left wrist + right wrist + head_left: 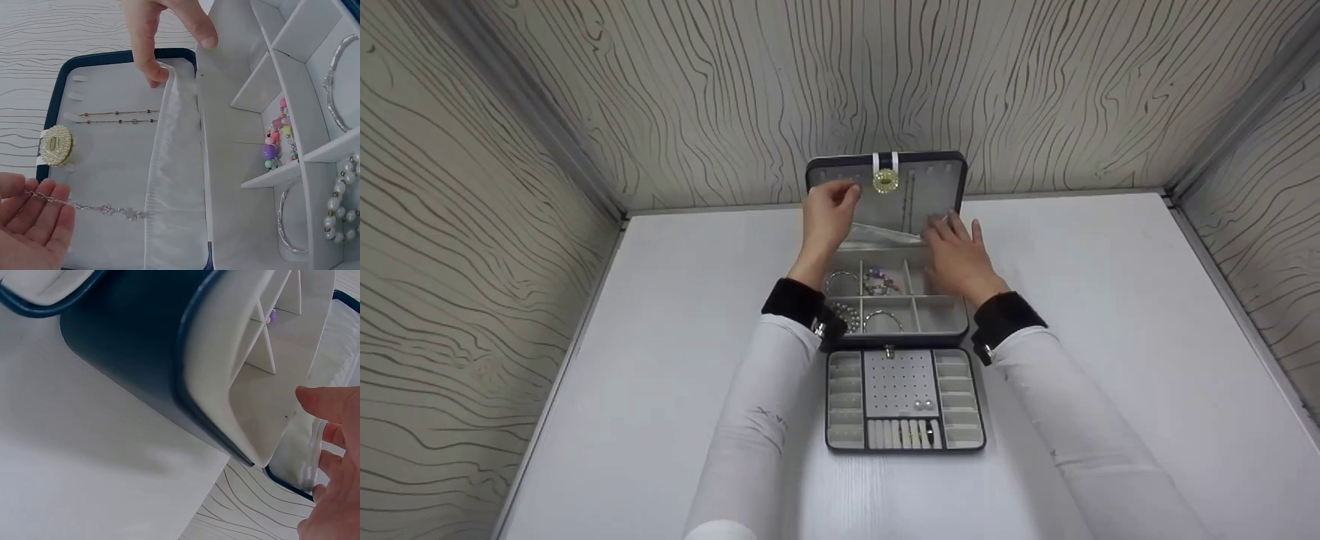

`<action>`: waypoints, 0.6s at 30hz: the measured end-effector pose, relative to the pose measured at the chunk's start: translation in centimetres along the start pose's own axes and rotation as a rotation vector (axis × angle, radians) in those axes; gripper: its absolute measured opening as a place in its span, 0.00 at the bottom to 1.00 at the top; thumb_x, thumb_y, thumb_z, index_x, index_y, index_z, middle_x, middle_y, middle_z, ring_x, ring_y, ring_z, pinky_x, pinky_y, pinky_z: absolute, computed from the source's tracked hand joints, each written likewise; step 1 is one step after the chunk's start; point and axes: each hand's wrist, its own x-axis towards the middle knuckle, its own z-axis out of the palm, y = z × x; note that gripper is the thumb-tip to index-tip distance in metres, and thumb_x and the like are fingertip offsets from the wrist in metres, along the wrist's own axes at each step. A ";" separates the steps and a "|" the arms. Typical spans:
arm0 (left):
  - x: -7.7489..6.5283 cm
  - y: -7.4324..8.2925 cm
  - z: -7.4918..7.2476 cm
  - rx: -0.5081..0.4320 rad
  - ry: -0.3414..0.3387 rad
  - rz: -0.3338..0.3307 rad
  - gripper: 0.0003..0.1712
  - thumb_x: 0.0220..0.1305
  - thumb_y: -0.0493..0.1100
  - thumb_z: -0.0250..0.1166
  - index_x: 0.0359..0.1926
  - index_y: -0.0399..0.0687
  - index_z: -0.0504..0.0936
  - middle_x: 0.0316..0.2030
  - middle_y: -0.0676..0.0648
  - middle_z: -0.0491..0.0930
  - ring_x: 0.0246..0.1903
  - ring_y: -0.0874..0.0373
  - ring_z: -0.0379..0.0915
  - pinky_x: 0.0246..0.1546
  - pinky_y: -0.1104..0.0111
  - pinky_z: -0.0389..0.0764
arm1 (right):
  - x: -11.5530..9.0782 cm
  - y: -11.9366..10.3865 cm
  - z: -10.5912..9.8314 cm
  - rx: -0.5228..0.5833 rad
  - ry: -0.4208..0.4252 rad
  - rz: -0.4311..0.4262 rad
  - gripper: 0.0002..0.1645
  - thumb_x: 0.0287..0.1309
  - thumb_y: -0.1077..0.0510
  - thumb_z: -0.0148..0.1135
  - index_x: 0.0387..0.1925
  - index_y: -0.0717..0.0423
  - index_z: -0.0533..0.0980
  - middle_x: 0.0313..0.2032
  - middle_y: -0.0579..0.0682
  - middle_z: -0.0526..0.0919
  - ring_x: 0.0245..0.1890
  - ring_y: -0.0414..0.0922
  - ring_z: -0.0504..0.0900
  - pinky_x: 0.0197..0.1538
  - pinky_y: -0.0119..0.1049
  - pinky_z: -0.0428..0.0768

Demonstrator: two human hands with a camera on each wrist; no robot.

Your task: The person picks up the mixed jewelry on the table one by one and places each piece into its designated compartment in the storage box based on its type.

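Note:
My left hand (826, 217) pinches the end of a silver chain necklace (107, 209) in front of the raised lid (941, 184) of a dark blue jewelry box. Clear, sparkling pieces on the chain reach the edge of the white fabric pocket (177, 197) inside the lid; anything beyond that edge is hidden. At the pocket's other end, my right hand (961, 259) hooks its fingers over the edge and draws it away from the lid, thumb held apart. Two thin beaded chains (118, 121) hang on the lid, partly inside the pocket.
Compartments below hold a colorful beaded bracelet (879, 282), a pearl strand (847, 315) and silver bangles (883, 313). A gold oval clasp (886, 181) hangs at the lid's top. In front, a smaller tray (904, 382) holds pearl earrings (922, 405) and rings. Patterned walls surround the white table (697, 337).

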 end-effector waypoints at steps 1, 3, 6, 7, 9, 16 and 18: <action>0.1 0.0 0.1 0.016 -0.003 0.005 0.14 0.71 0.40 0.59 0.50 0.35 0.84 0.42 0.42 0.85 0.40 0.56 0.80 0.42 0.70 0.78 | 0.0 0.0 0.0 0.000 -0.001 0.000 0.35 0.61 0.57 0.62 0.68 0.62 0.64 0.73 0.61 0.55 0.74 0.62 0.42 0.70 0.64 0.37; 0.2 0.0 0.2 0.041 -0.007 0.019 0.16 0.72 0.40 0.57 0.53 0.35 0.82 0.42 0.42 0.85 0.37 0.57 0.80 0.39 0.70 0.78 | 0.1 0.0 0.0 0.000 -0.002 0.001 0.35 0.61 0.57 0.62 0.68 0.62 0.64 0.73 0.61 0.54 0.74 0.62 0.42 0.70 0.64 0.37; 0.3 0.1 0.4 0.067 0.003 0.043 0.17 0.73 0.40 0.55 0.56 0.36 0.81 0.40 0.42 0.85 0.30 0.60 0.76 0.33 0.71 0.76 | 0.0 0.0 -0.1 0.011 -0.002 0.002 0.35 0.61 0.57 0.62 0.68 0.62 0.64 0.73 0.61 0.54 0.74 0.62 0.42 0.69 0.64 0.36; 0.3 0.2 0.5 0.074 0.007 0.053 0.17 0.74 0.40 0.55 0.57 0.37 0.80 0.39 0.42 0.85 0.28 0.60 0.74 0.31 0.71 0.75 | 0.0 0.0 -0.1 0.014 -0.002 0.003 0.35 0.61 0.57 0.62 0.68 0.62 0.64 0.73 0.61 0.54 0.74 0.62 0.42 0.69 0.64 0.36; 0.4 0.2 0.7 0.101 0.005 0.078 0.18 0.74 0.40 0.54 0.58 0.37 0.80 0.36 0.41 0.85 0.26 0.58 0.72 0.30 0.70 0.73 | 0.0 -0.1 -0.2 0.023 -0.003 0.004 0.35 0.61 0.57 0.62 0.68 0.62 0.64 0.73 0.61 0.55 0.74 0.62 0.42 0.69 0.64 0.36; 0.9 -0.4 1.2 0.291 -0.007 0.193 0.17 0.74 0.39 0.54 0.58 0.38 0.79 0.57 0.39 0.78 0.59 0.50 0.73 0.60 0.67 0.71 | 0.0 -0.3 -0.4 0.019 -0.012 0.006 0.35 0.61 0.57 0.61 0.68 0.62 0.64 0.73 0.61 0.55 0.73 0.62 0.43 0.69 0.64 0.38; 0.9 -0.6 1.3 0.330 -0.023 0.199 0.18 0.74 0.39 0.54 0.59 0.38 0.78 0.58 0.38 0.76 0.60 0.49 0.72 0.61 0.65 0.70 | 0.0 -0.3 -0.4 0.017 -0.016 0.005 0.36 0.61 0.57 0.62 0.68 0.62 0.64 0.73 0.61 0.55 0.74 0.62 0.43 0.69 0.64 0.38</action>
